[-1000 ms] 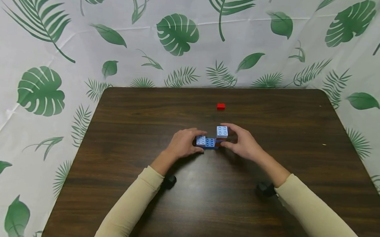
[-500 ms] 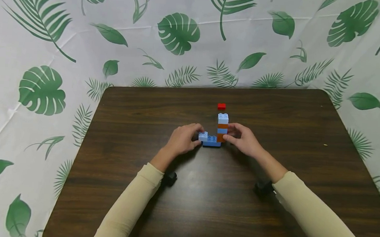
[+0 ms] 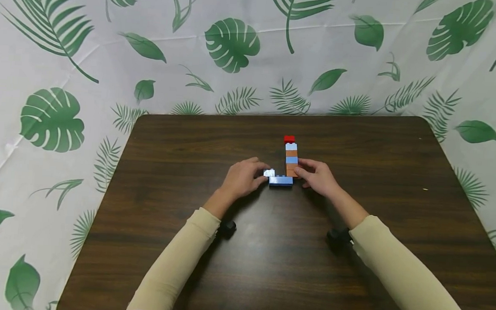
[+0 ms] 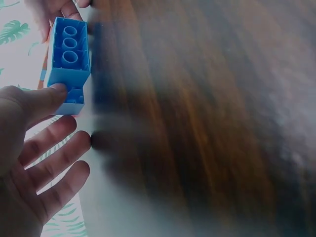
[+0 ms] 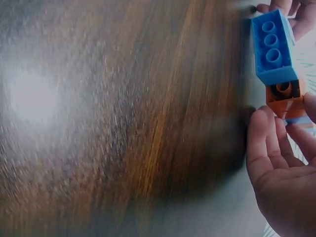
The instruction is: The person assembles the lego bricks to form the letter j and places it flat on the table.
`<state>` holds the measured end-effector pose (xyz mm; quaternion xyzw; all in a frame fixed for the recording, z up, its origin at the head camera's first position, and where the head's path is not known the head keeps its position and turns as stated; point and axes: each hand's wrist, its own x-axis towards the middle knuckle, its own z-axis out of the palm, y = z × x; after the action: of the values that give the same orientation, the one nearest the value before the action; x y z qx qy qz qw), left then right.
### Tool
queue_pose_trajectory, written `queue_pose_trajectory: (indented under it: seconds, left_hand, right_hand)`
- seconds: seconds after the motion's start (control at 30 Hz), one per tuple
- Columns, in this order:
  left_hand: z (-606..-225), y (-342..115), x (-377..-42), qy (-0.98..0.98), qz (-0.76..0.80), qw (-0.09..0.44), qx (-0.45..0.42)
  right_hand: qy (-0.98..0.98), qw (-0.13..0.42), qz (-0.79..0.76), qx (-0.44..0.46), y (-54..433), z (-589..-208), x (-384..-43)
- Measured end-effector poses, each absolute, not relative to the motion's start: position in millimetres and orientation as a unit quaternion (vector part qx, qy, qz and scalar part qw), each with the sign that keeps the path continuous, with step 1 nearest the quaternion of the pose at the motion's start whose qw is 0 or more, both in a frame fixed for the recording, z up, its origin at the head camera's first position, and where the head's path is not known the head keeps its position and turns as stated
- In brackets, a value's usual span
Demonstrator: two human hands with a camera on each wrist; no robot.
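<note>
Both hands hold one joined toy-brick build. Its base is a long blue brick (image 3: 280,181), whose hollow underside with round tubes faces both wrist cameras. At the left end sits a light blue brick (image 3: 268,173), pinched between thumb and finger of my left hand (image 3: 242,177); the other fingers of that hand spread loosely in the left wrist view. On the right end rises a stack of orange and blue bricks with a light blue brick (image 3: 291,147) on top. My right hand (image 3: 321,178) pinches the stack's lower orange brick (image 5: 286,106). The build tilts, its top leaning away.
A separate red brick (image 3: 289,139) lies on the dark wooden table (image 3: 180,151), just beyond the stack's top in the head view. A white cloth with green leaves (image 3: 159,73) hangs behind the table's far edge.
The build has tipped away from me, so the stack's side and the base's front now show instead of the studs. Both hands moved slightly with it, keeping hold. The red brick stayed put.
</note>
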<state>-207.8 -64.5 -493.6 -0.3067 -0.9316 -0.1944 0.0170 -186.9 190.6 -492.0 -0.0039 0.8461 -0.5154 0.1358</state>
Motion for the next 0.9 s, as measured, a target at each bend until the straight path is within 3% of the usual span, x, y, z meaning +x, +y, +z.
queue_pose_trajectory:
  seconds: [0.9]
  left_hand:
    - [-499, -50, -215, -0.943, -0.206, 0.008, -0.26]
  right_hand:
    - [0.879, 0.154, -0.451, -0.011, 193, -494, -197]
